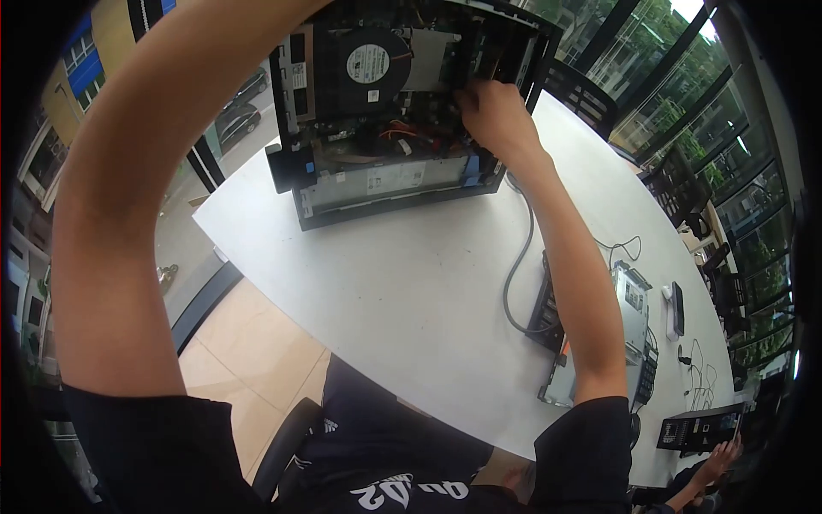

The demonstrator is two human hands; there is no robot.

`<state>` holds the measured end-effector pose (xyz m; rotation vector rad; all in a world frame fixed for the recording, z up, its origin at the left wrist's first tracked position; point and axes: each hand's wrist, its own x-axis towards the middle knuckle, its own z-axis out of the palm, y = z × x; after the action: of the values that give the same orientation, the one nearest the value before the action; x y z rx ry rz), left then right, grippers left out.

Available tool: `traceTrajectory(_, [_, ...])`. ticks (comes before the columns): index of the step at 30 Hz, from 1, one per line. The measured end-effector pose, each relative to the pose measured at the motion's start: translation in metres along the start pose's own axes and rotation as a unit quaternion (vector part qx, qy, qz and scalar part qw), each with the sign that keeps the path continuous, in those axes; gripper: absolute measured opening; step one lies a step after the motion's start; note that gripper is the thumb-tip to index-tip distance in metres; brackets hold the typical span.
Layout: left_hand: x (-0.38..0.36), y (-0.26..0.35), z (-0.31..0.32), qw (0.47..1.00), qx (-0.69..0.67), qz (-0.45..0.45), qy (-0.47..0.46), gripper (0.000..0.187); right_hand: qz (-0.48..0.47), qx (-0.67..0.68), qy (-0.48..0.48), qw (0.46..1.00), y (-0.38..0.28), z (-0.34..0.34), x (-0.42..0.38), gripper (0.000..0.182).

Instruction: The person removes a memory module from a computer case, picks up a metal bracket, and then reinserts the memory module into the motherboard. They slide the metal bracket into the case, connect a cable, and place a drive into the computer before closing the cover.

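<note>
An open desktop computer case stands near the far edge of the white table, its inside facing me. Within it are a round black fan with a white label, some orange wires and a silver metal box along the bottom. My right hand reaches into the right part of the case, fingers curled together at the inner parts; whatever they pinch is hidden. Over the case's top left stretches my left arm, and its hand lies beyond the upper edge of the view.
Right of the case, a grey cable runs to a black keyboard. A silver metal panel lies partly behind my right forearm. Farther right are a dark phone-like object and another person's hand by a black panel.
</note>
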<state>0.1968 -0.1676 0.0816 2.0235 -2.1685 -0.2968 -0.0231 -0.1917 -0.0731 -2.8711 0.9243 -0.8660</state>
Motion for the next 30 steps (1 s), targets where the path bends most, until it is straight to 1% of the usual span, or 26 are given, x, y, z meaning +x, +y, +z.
traceTrajectory(2, [0.002, -0.001, 0.002, 1.0, -0.001, 0.003, 0.0, 0.058, 0.031, 0.012, -0.016, 0.999, -0.01, -0.014, -0.003, 0.032])
traceTrajectory(4, [0.004, 0.0, 0.004, 1.0, -0.009, 0.006, -0.004, 0.058, 0.034, 0.028, 0.012, 0.999, -0.016, -0.023, -0.004, 0.033])
traceTrajectory(6, [-0.008, 0.011, 0.007, 0.997, -0.071, -0.013, -0.009, 0.06, 0.031, 0.04, 0.039, 0.998, -0.018, -0.03, -0.003, 0.033])
traceTrajectory(8, [0.007, -0.005, 0.011, 0.998, -0.013, 0.064, 0.017, 0.064, 0.019, 0.047, 0.073, 0.996, -0.018, -0.031, -0.001, 0.033])
traceTrajectory(9, [-0.024, 0.026, 0.011, 0.998, -0.023, -0.031, 0.056, 0.068, 0.019, 0.045, 0.078, 0.996, -0.019, -0.034, -0.001, 0.031])
traceTrajectory(10, [-0.023, 0.013, 0.018, 0.988, 0.034, 0.08, 0.13, 0.048, 0.025, 0.034, 0.079, 0.996, -0.02, -0.036, -0.001, 0.029])
traceTrajectory(11, [-0.012, 0.009, 0.015, 0.991, 0.057, 0.056, 0.109, 0.049, 0.031, 0.024, 0.079, 0.996, -0.021, -0.038, -0.002, 0.027])
traceTrajectory(12, [-0.037, 0.04, 0.013, 0.993, 0.079, 0.031, 0.086, 0.05, 0.038, 0.016, 0.078, 0.996, -0.022, -0.04, -0.002, 0.025])
traceTrajectory(13, [-0.04, 0.046, 0.014, 0.992, 0.08, 0.015, 0.096, 0.048, 0.037, 0.012, 0.082, 0.996, -0.021, -0.04, -0.002, 0.024])
traceTrajectory(14, [-0.036, 0.043, 0.014, 0.987, 0.119, 0.036, 0.097, 0.049, 0.036, 0.01, 0.085, 0.996, -0.019, -0.039, -0.003, 0.024])
traceTrajectory(16, [-0.027, 0.034, 0.017, 0.983, 0.142, 0.032, 0.112, 0.048, 0.03, 0.007, 0.095, 0.995, -0.018, -0.038, -0.006, 0.022])
traceTrajectory(17, [-0.023, 0.03, 0.017, 0.98, 0.152, 0.043, 0.117, 0.048, 0.025, 0.008, 0.101, 0.995, -0.017, -0.038, -0.008, 0.021])
traceTrajectory(19, [-0.016, 0.023, 0.017, 0.976, 0.169, 0.063, 0.121, 0.048, 0.01, 0.013, 0.109, 0.994, -0.017, -0.038, -0.01, 0.02])
traceTrajectory(20, [-0.013, 0.019, 0.016, 0.978, 0.153, 0.082, 0.12, 0.048, 0.004, 0.016, 0.11, 0.994, -0.017, -0.038, -0.012, 0.02])
traceTrajectory(22, [-0.025, 0.029, 0.014, 0.988, 0.108, 0.045, 0.101, 0.052, -0.002, 0.014, 0.117, 0.993, -0.016, -0.042, -0.015, 0.019])
traceTrajectory(25, [-0.063, 0.081, 0.007, 0.992, 0.047, -0.075, 0.095, 0.07, 0.008, 0.001, 0.122, 0.993, -0.018, -0.045, -0.02, 0.018])
traceTrajectory(28, [-0.074, 0.089, 0.003, 0.993, 0.054, -0.031, 0.097, 0.07, 0.013, 0.011, 0.126, 0.992, -0.02, -0.048, -0.021, 0.017])
traceTrajectory(29, [-0.067, 0.086, 0.005, 0.991, 0.052, -0.066, 0.105, 0.071, 0.017, 0.012, 0.126, 0.992, -0.02, -0.048, -0.021, 0.017])
traceTrajectory(30, [-0.068, 0.087, 0.004, 0.991, 0.055, -0.064, 0.106, 0.071, 0.018, 0.012, 0.123, 0.992, -0.021, -0.05, -0.023, 0.016])
